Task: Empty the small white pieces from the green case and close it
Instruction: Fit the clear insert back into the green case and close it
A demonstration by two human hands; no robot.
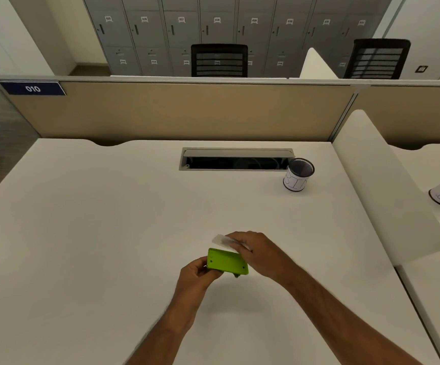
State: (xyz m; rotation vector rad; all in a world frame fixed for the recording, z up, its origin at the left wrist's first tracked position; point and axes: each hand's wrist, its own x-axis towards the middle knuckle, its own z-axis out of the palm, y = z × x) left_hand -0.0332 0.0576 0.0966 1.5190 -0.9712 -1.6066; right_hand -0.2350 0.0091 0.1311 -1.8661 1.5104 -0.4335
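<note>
- Here the left hand (199, 272) grips the green case (226, 261) by its left end, fingers curled round it, holding it above the white surface (82, 233).
- The case sits between the two hands, tilted, its flat green back with small dark holes facing the camera.
- Just beyond it, the right hand (259, 252) has its fingers curled on a pale, translucent white piece (224, 239), which sticks out to the left of the fingertips; it is too blurred to tell what it is.
- Well beyond the right hand, a dark mesh cup (298, 175) wrapped in lettered white paper stands upright beside a cable slot (236, 159).
</note>
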